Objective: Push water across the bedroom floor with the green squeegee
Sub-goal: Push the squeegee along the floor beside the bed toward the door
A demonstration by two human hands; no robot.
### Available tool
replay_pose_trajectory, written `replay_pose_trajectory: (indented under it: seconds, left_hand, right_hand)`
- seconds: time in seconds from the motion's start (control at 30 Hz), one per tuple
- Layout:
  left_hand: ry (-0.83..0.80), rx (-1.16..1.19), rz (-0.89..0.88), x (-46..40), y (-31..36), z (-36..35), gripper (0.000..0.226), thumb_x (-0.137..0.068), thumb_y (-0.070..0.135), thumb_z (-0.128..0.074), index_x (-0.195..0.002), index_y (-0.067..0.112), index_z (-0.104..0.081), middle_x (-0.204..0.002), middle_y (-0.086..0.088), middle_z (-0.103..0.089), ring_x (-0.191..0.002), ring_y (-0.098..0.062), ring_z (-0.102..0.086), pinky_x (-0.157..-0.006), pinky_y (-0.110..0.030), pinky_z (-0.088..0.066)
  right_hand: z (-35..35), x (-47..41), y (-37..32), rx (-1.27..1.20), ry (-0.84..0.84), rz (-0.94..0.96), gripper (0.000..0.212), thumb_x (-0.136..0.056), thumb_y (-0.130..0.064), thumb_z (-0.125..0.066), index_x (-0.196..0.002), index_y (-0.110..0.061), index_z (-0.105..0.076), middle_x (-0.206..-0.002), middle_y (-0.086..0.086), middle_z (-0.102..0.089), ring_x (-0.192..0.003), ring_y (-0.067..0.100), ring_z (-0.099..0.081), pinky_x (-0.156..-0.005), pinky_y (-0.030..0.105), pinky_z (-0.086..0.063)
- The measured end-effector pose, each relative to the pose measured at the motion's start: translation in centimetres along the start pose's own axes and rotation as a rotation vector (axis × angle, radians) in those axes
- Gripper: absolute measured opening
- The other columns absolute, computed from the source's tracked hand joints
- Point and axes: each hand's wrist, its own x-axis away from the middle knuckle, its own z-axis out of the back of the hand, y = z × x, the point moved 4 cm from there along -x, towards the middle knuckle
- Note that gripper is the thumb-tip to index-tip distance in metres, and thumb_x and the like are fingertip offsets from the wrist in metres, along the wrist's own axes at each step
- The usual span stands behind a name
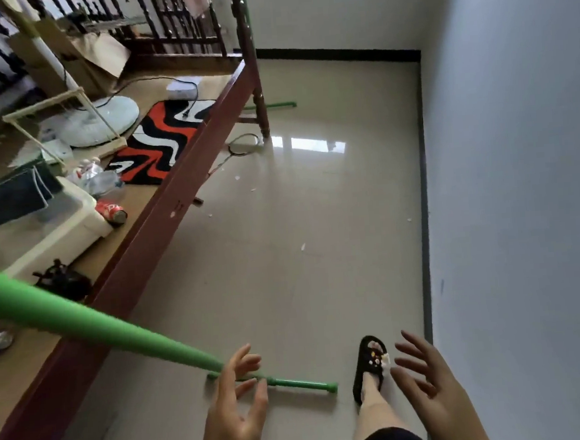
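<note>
Green squeegee (93,328): handle runs in from the left frame edge, top end cut off; blade (301,384) lies on the tile floor (299,219) just beside a sandalled foot (369,365), partly hidden behind the left hand (231,406). Both hands spread-fingered, gripping nothing; left fingertips near the shaft, contact unclear. Right hand (431,388) is apart, by the wall (518,169). Water hard to make out, only glare. Wooden bed frame (164,208) borders the floor on the left, cluttered: one fan base (103,121), one red can (111,211). One racket (239,147) pokes out underneath.
</note>
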Motion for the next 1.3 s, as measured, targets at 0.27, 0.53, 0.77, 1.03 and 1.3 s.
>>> replay_pose_trajectory:
  seconds: [0.27,0.53,0.77,1.03,1.3]
  left_hand:
    - [-0.003,0.037,-0.002,-12.3,3.8,-9.3,0.044,-0.064,0.045,-0.048,-0.102,0.067,-0.043,-0.102,0.028,-0.061,-0.093,0.002,-0.061,-0.075,-0.003,-0.045]
    - [-0.033,0.035,-0.043,-24.0,8.7,-19.0,0.057,-0.076,0.017,-0.055,-0.098,0.069,-0.042,-0.100,0.030,-0.060,-0.094,0.004,-0.060,-0.074,-0.002,-0.045]
    - [-0.036,0.055,-0.015,-35.4,10.1,-23.3,0.057,-0.079,0.017,-0.054,-0.098,0.069,-0.041,-0.101,0.029,-0.059,-0.095,0.003,-0.059,-0.076,-0.002,-0.044]
    - [-0.030,0.081,-0.057,-55.6,12.3,-26.2,0.039,-0.066,0.050,-0.049,-0.100,0.067,-0.042,-0.099,0.025,-0.061,-0.094,0.000,-0.061,-0.075,-0.004,-0.045]
    - [-0.065,0.089,-0.121,-73.3,15.8,-30.0,0.039,-0.067,0.049,-0.050,-0.102,0.065,-0.043,-0.100,0.021,-0.062,-0.093,-0.003,-0.062,-0.075,-0.006,-0.047]
  right_hand:
    - [8.8,-13.0,-2.7,-0.047,0.132,0.006,0.044,-0.079,-0.011,-0.063,-0.105,-0.045,-0.050,-0.111,-0.009,-0.060,-0.094,-0.006,-0.058,-0.080,0.025,-0.045]
    - [15.9,-25.6,-6.0,-0.067,0.229,0.017,0.042,-0.080,-0.008,-0.061,-0.105,-0.041,-0.052,-0.111,-0.009,-0.061,-0.092,-0.007,-0.058,-0.075,0.020,-0.043]
    - [17.7,-36.9,-8.3,-0.069,0.211,-0.004,0.042,-0.080,-0.005,-0.060,-0.104,-0.039,-0.052,-0.111,-0.009,-0.060,-0.091,-0.008,-0.058,-0.074,0.019,-0.041]
    - [17.4,-56.5,-15.5,-0.091,0.203,0.066,0.040,-0.083,-0.014,-0.058,-0.105,-0.046,-0.049,-0.110,-0.014,-0.059,-0.091,-0.014,-0.057,-0.076,0.019,-0.042]
    - [18.8,-71.5,-22.7,-0.085,0.301,0.107,0.037,-0.079,-0.021,-0.057,-0.104,-0.046,-0.049,-0.112,-0.011,-0.060,-0.093,-0.009,-0.058,-0.076,0.021,-0.043]
